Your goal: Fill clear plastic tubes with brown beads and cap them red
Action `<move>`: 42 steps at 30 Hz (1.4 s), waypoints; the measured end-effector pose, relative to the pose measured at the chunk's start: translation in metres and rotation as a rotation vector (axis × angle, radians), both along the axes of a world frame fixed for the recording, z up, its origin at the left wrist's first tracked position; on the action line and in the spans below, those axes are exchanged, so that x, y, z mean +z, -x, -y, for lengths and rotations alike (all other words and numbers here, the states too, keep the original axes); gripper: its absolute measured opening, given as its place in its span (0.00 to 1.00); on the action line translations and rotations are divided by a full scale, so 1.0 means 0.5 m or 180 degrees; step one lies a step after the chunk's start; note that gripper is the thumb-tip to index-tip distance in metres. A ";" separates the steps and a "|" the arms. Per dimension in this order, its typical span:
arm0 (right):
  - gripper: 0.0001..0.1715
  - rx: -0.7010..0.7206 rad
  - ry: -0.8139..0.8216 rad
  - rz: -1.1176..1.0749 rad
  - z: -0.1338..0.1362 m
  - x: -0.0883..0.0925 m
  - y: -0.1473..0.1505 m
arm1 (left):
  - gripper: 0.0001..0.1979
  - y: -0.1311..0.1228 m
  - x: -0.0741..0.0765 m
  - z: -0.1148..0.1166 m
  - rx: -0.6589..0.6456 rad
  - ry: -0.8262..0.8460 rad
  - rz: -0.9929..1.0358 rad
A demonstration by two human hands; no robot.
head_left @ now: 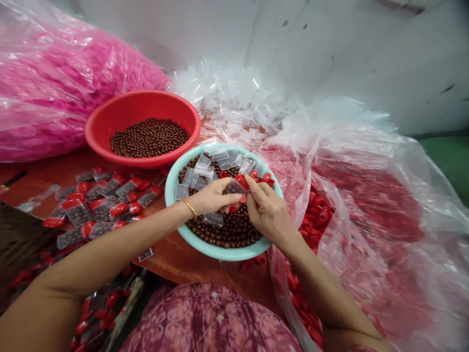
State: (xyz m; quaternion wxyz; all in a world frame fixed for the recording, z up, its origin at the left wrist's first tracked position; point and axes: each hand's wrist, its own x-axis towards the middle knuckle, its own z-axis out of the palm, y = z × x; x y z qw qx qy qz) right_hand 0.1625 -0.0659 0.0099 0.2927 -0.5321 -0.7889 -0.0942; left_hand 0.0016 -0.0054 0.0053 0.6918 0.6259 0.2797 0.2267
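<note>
Over the light-blue basin [170, 205] my two hands meet at one small clear plastic container [231, 187] with dark balls inside. My left hand [212, 196], a gold bracelet at its wrist, grips the container's body. At the other end, my right hand [269, 210] pinches the red cap [242, 181] between thumb and fingers. Beneath them the basin holds brown balls [227, 234], several clear tubes [203, 168] and a few loose red caps [266, 180]. My fingers partly hide the held container.
Filled, red-capped containers [98, 208] lie heaped on the table [186, 264] to the left. Behind stands a red basin [95, 129] of brown balls. Clear tubes [234, 98] pile up by the wall. Bags of pink pieces [73, 78] and red caps [370, 205] flank the area.
</note>
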 end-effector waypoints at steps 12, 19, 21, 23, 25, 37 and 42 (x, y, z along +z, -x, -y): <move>0.31 0.0553 0.0103 -0.0576 0.011 -0.015 -0.006 | 0.12 -0.011 -0.006 -0.001 0.0402 -0.0751 -0.0236; 0.36 0.0588 0.0028 -0.0387 0.025 -0.025 0.002 | 0.06 -0.003 0.000 0.010 0.0424 -0.1236 -0.0706; 0.37 0.0529 -0.0016 -0.0300 0.030 -0.027 0.001 | 0.06 -0.002 0.005 0.011 0.0411 -0.1340 -0.0824; 0.39 0.0447 -0.0078 -0.0180 0.030 -0.030 0.001 | 0.05 -0.003 0.008 0.011 0.0432 -0.1436 -0.0929; 0.39 0.0459 -0.0093 -0.0041 0.028 -0.032 0.002 | 0.04 -0.003 0.011 0.010 0.0491 -0.1540 -0.1047; 0.20 0.0432 0.0272 -0.1353 0.007 -0.006 -0.022 | 0.07 -0.011 0.016 0.020 0.0026 -0.2301 -0.1396; 0.37 0.0241 0.1338 -0.2947 -0.042 -0.016 0.032 | 0.11 -0.018 0.017 0.029 -0.0393 -0.2899 -0.1966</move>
